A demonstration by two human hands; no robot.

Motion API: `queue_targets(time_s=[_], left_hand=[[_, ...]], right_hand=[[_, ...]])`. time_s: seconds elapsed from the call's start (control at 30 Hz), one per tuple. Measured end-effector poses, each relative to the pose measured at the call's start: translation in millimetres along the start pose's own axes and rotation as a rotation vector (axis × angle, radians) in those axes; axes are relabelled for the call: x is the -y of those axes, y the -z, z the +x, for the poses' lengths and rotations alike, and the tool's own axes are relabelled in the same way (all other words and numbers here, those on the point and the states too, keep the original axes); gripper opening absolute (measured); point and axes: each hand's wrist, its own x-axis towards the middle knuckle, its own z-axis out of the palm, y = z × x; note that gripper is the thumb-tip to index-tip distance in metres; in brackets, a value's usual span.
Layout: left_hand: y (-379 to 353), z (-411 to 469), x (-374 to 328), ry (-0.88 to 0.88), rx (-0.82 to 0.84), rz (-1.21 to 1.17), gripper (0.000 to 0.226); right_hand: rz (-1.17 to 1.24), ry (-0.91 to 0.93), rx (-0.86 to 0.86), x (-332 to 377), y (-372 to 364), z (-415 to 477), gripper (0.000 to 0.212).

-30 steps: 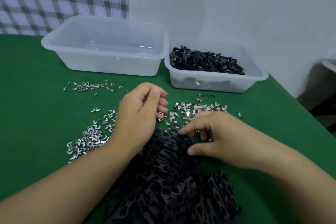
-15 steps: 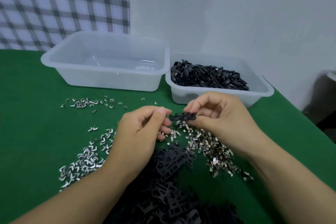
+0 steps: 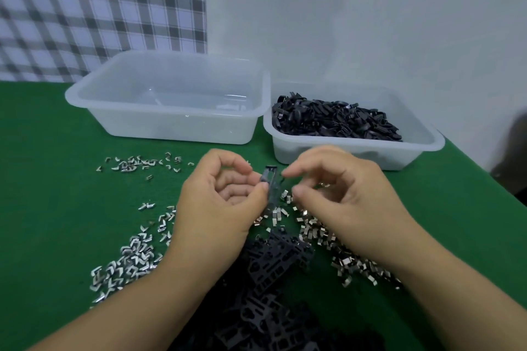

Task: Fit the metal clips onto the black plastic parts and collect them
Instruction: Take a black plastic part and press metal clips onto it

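Far left there's a grey-and-white checked cloth (image 3: 99, 8) hanging behind a green felt-covered table (image 3: 42, 179). A loose scatter of small silver metal clips (image 3: 125, 262) lies on the felt at the left, with a smaller bunch further back. Behind those sits a translucent white plastic tub (image 3: 176, 128), nothing visible inside it. Moving in, the left hand (image 3: 219, 202) is up off the table with its fingers curled, pinching one flat black plastic part (image 3: 269, 184) between thumb and fingertips, roughly upright, so that's where the piece is right now. Below the hands, near the bottom edge, is a big heap of black plastic slotted parts (image 3: 271, 279). The right hand (image 3: 342, 196) is just beside the held part, fingers curled, forefinger and thumb close together; honestly can't tell if it's got a clip in there. More clips lie under that hand. Back right, a second translucent tub (image 3: 356, 151) holds a mound of black pieces (image 3: 336, 120).
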Motion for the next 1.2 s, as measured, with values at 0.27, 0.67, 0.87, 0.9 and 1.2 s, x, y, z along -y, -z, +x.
queue_targets(time_s=[0.27,0.67,0.87,0.9,1.2], left_hand=[[-1,-2,-3,-0.031,0.096,0.051,0.024],[4,2,-4,0.021,-0.16,0.021,0.01],[4,3,-3,0.019,-0.161,0.034,0.009],[3,3,-3,0.021,-0.158,0.035,0.01],[4,3,-1,0.0,-0.141,0.077,0.018]], right_hand=[[-0.057,-0.023,-0.01,-8,0,4,0.021],[-0.525,0.066,0.054,-14,-3,2,0.019],[-0.683,0.114,0.2,-17,-18,7,0.013],[-0.688,0.106,0.202,-17,-18,7,0.013],[-0.588,0.027,0.172,-14,-15,4,0.012]])
